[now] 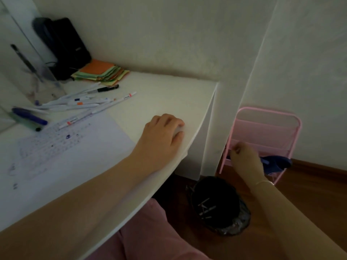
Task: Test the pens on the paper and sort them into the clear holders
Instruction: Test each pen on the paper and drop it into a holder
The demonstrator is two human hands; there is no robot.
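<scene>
Reaching down off the desk's right end, the right hand hangs over the pink wire rack on the floor, fingers curled loosely toward the rack's near rail; whether it pinches anything I cannot tell, though a blue object lies just behind it. The left hand rests palm-down on the white desk near its right edge, fingers relaxed and holding nothing. What matters for the next move is that the untested pens lie well to the left of both hands, fanned out at the top of the scribbled test paper with their long axes running roughly left to right, tips toward the wall side. The left hand is plainly the nearer of the two and would need only to slide leftward across the desk. A clear holder with one dark pen stands beyond them at the far left. Below the desk, a black waste bin holds what look like discarded pens.
</scene>
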